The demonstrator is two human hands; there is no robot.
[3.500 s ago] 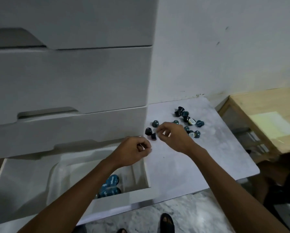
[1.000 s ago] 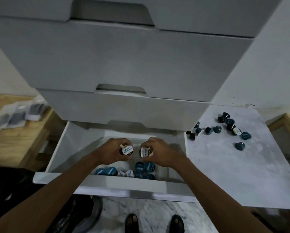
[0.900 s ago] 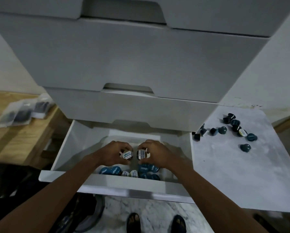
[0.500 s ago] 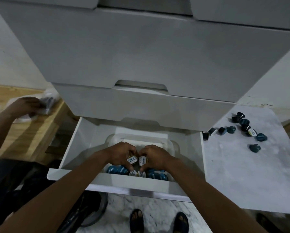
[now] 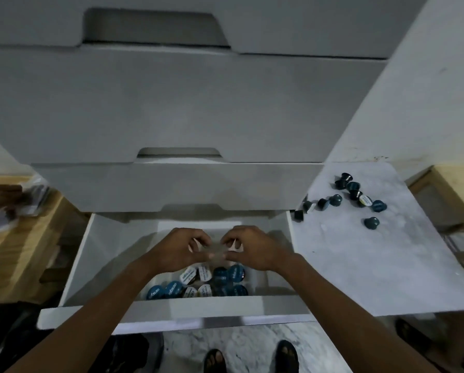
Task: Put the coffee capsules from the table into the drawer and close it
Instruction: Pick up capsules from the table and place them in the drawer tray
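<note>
— Where are the capsules?
— Some lie in the open drawer (image 5: pixel 169 309); capsules (image 5: pixel 354 193) lie scattered on the marble worktop (image 5: pixel 373 270) by the wall.
— Hands?
— Left hand (image 5: pixel 178 249) and right hand (image 5: pixel 255 247) hover over the drawer, fingers loosely spread, empty.

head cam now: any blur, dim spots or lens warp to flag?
Head view: dim overall, greyish cast; fingers of the left hand and right hand smeared by motion; capsules in the drawer shadowed, their labels unreadable; wide-angle bowing along the drawer front; capsules on the table fairly sharp.
</note>
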